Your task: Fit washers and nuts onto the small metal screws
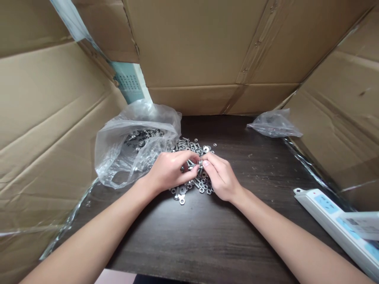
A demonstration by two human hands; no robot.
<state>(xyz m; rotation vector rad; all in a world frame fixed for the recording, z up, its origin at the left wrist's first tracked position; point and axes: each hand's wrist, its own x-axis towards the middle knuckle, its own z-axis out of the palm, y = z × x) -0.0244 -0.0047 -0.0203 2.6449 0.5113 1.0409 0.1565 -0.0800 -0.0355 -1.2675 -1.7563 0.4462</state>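
My left hand point(170, 167) curves its thumb and index finger round to a small metal fastener point(200, 162). My right hand point(220, 175) pinches the same piece between thumb and fingers, so both hands meet on it. It looks like a bolt with a nut on it, but the fingertips partly hide it. Under and around the hands lies a pile of loose silver bolts, nuts point(201, 190) and washers point(182, 190). A washer and a nut point(182, 201) lie at the pile's near edge.
An open clear plastic bag point(111, 146) with more fasteners point(145, 138) stands left of the pile. Another crumpled bag point(275, 123) lies at the back right. A white power strip point(314, 205) is at the right. Cardboard walls point(207, 47) enclose the dark table point(189, 240).
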